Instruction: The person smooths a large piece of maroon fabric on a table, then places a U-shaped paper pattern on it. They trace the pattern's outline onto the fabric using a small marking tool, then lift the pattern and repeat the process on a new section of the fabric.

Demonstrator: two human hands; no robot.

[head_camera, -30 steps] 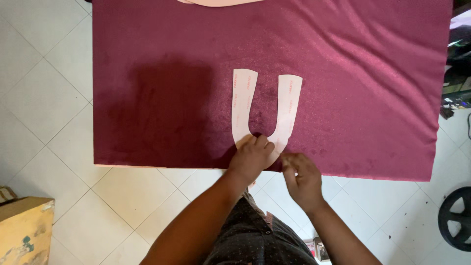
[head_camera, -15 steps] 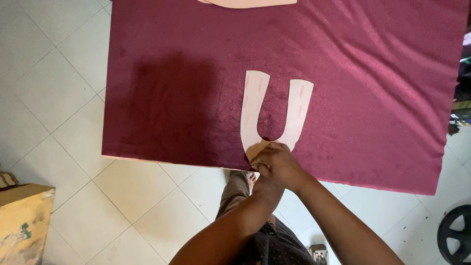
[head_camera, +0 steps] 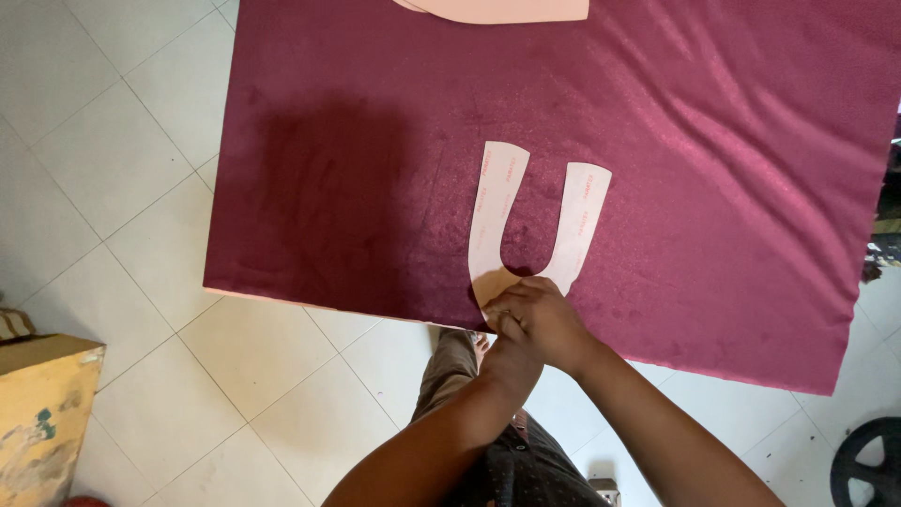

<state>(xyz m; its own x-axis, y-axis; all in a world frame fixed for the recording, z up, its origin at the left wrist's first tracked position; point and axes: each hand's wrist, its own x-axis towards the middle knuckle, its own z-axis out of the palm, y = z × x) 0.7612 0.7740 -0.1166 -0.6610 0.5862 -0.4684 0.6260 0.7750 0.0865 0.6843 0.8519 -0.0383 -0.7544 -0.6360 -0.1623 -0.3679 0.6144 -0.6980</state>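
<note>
White floor tiles [head_camera: 113, 150] surround a surface draped in dark red velvety cloth [head_camera: 713, 188], spread flat so that paper shapes can lie smooth on it. On the cloth, close to the near edge, lies a U-shaped paper pattern [head_camera: 488, 216], its two arms pointing away from the person and its curved base toward them. That spot near the edge seems chosen to keep the piece within easy reach and to leave the wider stretch of cloth free.

Both hands meet at the curved base. The right hand [head_camera: 549, 319] lies on top, fingers curled downward over the paper, pressing it against the cloth, probably so it does not slide on the nap. The left hand [head_camera: 502, 329] is tucked beneath and beside it, mostly hidden, so whether its grip is closed on anything cannot be told. The right hand's grip is narrow, and whether the fingers pinch something small or only press the paper cannot be told either.

At the far edge another pale paper piece [head_camera: 497, 9] lies partly out of view. A yellowish cardboard box [head_camera: 42, 413] stands on the floor at the left, and a black wheel [head_camera: 868, 465] shows at the lower right corner.
</note>
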